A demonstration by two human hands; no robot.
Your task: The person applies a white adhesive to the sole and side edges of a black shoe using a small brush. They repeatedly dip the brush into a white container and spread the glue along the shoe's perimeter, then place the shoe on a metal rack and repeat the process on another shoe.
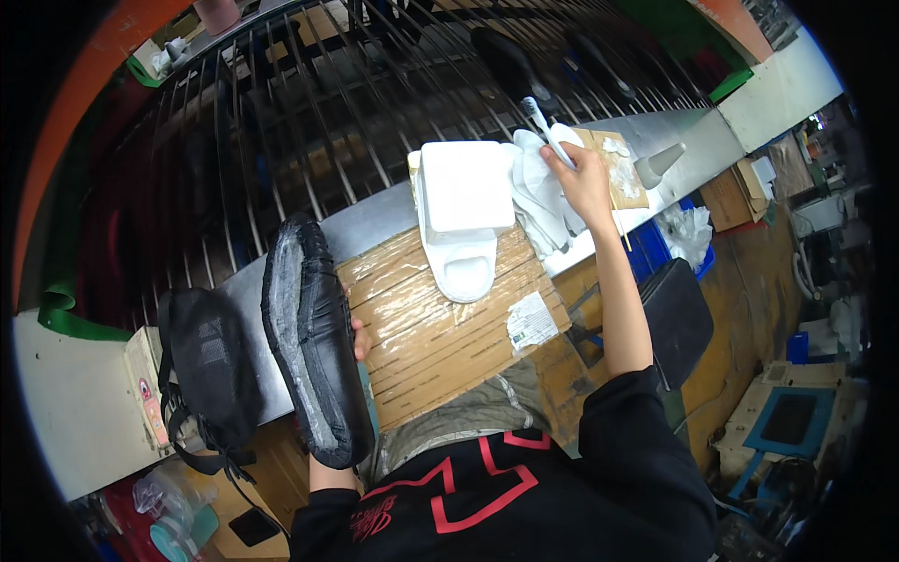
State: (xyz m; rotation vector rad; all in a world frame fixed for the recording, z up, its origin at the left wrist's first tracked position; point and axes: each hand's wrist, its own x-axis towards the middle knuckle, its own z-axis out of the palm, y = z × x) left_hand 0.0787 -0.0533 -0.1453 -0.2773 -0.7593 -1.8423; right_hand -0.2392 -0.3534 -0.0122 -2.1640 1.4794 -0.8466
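Note:
A black shoe upper (314,347) stands at the left with its underside turned toward me, a greyish, glue-like band running along it. My left hand (360,337) grips it from behind; only some fingertips show past its right edge. My right hand (585,183) pinches a slim white brush (551,133), much like a toothbrush, its head pointing up and away. Just left of that hand lie crumpled white cloths (538,192). A white plastic dispenser (466,187) with a square top and a small front cup (468,273) sits between both hands on the cardboard (421,347).
Beyond the bench runs a roller conveyor (281,122) carrying dark shoes (510,61). A white-smeared cardboard piece (629,183) and a grey cone-shaped nozzle (660,166) are at the right. A black bag (211,365) rests at the left; a blue bin (653,260) stands below the bench's right side.

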